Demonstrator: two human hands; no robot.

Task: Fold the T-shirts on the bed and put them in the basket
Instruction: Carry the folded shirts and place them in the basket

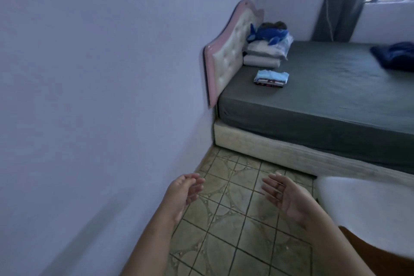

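Note:
A small stack of folded T-shirts (271, 78), light blue on top, lies on the grey-sheeted bed (324, 101) near the headboard. A dark blue garment (394, 54) lies crumpled at the bed's far right. My left hand (184, 192) and my right hand (284, 197) are held out over the tiled floor, palms facing each other, fingers apart, both holding nothing. They are well short of the bed. A white rounded object (367, 201) at the right edge is blurred; I cannot tell whether it is the basket.
A pink padded headboard (226, 58) stands against the left wall. White pillows (264, 54) with a blue plush toy (268, 34) are piled at the bed's head. A grey curtain (349, 2) hangs by the window. Tiled floor (235, 231) lies between me and the bed.

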